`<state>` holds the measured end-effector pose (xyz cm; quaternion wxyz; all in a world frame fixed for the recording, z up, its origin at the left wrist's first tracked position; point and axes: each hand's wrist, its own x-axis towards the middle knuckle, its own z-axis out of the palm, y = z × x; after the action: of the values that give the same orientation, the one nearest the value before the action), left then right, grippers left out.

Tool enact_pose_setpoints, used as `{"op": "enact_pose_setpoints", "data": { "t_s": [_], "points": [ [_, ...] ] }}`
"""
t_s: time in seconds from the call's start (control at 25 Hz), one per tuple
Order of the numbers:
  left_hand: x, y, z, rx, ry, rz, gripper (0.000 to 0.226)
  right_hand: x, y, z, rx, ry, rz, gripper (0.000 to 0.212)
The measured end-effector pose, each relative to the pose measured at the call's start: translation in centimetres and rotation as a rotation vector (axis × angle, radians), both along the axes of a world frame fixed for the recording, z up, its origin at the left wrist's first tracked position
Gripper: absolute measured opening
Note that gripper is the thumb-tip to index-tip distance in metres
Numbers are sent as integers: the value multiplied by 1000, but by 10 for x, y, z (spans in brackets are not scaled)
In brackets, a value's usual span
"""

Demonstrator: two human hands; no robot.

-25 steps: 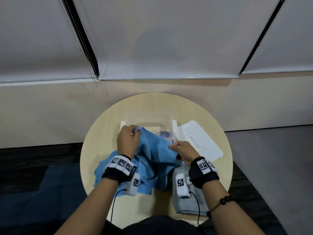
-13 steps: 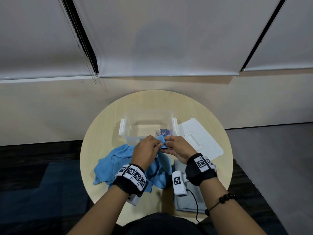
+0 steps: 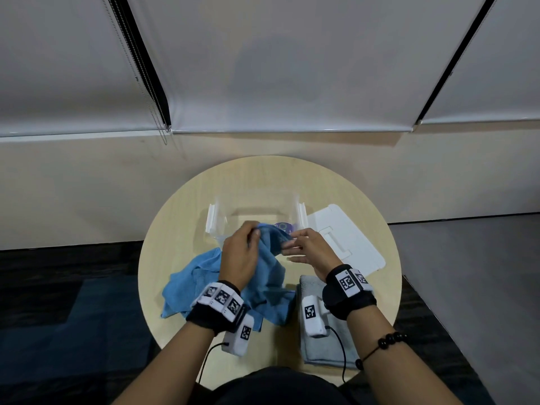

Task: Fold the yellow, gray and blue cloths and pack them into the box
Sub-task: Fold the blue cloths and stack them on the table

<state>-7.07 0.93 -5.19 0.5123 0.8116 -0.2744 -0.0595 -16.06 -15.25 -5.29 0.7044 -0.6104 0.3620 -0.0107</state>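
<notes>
A blue cloth [image 3: 194,283] lies bunched on the round table, one end raised above the tabletop. My left hand [image 3: 241,254] grips that raised end near its top. My right hand [image 3: 306,248] pinches the same end from the right with its fingertips. Just behind both hands stands a clear plastic box [image 3: 254,213], open at the top, with a round purple label showing inside. A folded gray cloth [image 3: 324,349] lies at the table's near right, partly under my right wrist. No yellow cloth is in view.
The box's white lid [image 3: 347,238] lies flat to the right of the box. The round wooden table [image 3: 172,229] stands close to a pale wall, with dark carpet on the left and gray floor on the right. Both wrists carry tagged bands and wired units.
My hands came together from apart a second ago and now hold one bunched end of the blue cloth. The cloth's right part has been drawn up and leftward, baring more of the gray cloth.
</notes>
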Motion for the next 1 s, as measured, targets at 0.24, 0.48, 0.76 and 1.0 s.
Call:
{"op": "enact_pose_setpoints", "data": {
  "t_s": [0.24, 0.48, 0.76, 1.0],
  "points": [
    [24, 13, 63, -421, 216, -55, 16, -2, 6, -12, -112, -162, 160, 37],
    [46, 33, 81, -478, 227, 160, 19, 11, 5, 24, 65, -541, 64, 19],
    [61, 43, 68, -442, 250, 273, 14, 16, 3, 63, -221, -588, 120, 28],
    [41, 31, 75, -173, 27, 34, 41, 7, 17, 80, -248, -557, 249, 27]
  ]
}}
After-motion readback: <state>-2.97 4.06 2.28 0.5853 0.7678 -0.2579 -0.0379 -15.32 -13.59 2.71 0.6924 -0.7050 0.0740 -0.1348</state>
